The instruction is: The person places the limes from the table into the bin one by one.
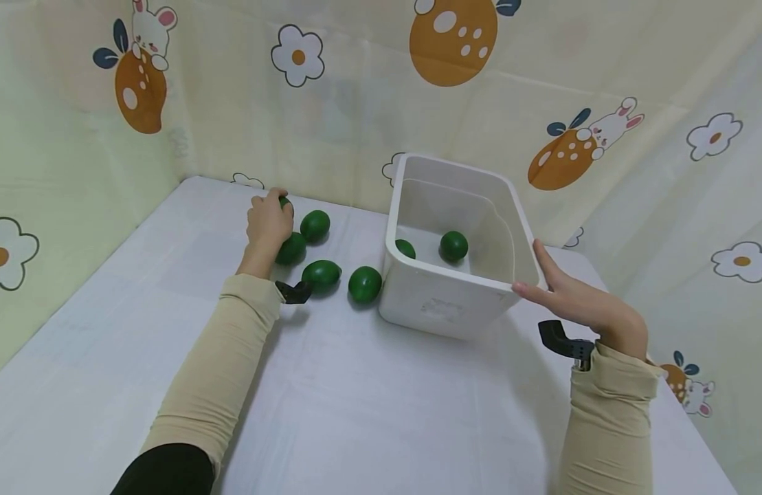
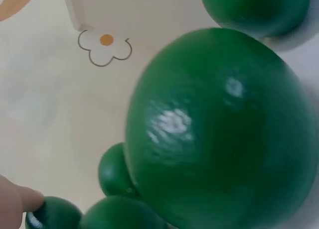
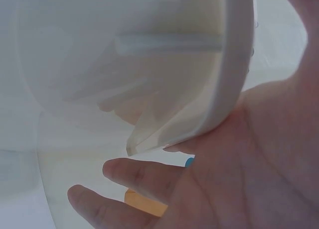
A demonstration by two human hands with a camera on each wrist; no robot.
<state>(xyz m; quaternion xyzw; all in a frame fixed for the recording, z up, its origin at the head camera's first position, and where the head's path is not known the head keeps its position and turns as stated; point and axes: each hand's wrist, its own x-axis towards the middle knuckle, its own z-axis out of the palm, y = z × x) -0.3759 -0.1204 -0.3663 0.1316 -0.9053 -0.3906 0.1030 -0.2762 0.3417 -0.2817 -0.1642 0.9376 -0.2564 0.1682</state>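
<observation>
My left hand (image 1: 269,223) is at the back left of the table, its fingers around a green lime (image 1: 286,202), mostly hidden by the hand. In the left wrist view a fingertip touches this lime (image 2: 57,215). Close by lie more limes: one (image 1: 315,226) just right of the hand, another (image 1: 290,249) beneath it, and two (image 1: 321,276) (image 1: 365,284) nearer the bin. Inside the white plastic bin (image 1: 445,302) are two limes (image 1: 453,246) (image 1: 405,249). Against the bin's right rim rests my right hand (image 1: 575,299); its fingers (image 3: 144,179) extend straight along the outside.
A white cloth covers the table (image 1: 381,412). Behind it and at both sides hangs a patterned curtain (image 1: 350,124) with flowers, rabbits and orange fruit shapes. Black wrist mounts (image 1: 294,292) (image 1: 563,338) stick out from both sleeves.
</observation>
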